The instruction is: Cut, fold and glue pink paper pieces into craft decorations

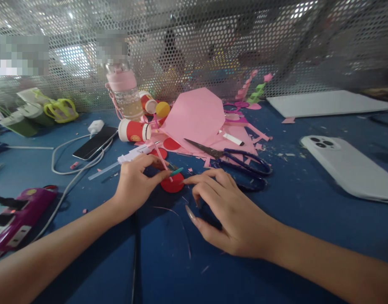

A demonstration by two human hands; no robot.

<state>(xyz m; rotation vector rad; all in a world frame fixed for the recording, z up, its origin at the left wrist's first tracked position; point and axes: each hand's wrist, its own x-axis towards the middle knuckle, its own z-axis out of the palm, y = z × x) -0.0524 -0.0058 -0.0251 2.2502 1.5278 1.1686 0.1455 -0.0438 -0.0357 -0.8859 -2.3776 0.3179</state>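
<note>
A thin pink paper strip (161, 156) is pinched between the thumb and finger of my left hand (138, 181). Its lower end meets a red paper disc (173, 185) lying on the blue table (162, 253). My right hand (227, 207) has its fingers apart, one fingertip at the disc's right edge, and holds nothing. Dark-handled scissors (228, 156) rest beyond my right hand. Behind them lies a large pink paper sheet (197, 114) among pink scraps. Another red disc (158, 153) sits past my left fingers.
Red-and-white paper rolls (134, 131) and a pink-lidded bottle (123, 93) stand or lie behind. A black phone (94, 143), white cable and purple power strip (23, 215) are left. A white phone (352, 164) and white flat device (328, 103) lie right. Perforated metal (194, 50) closes the back.
</note>
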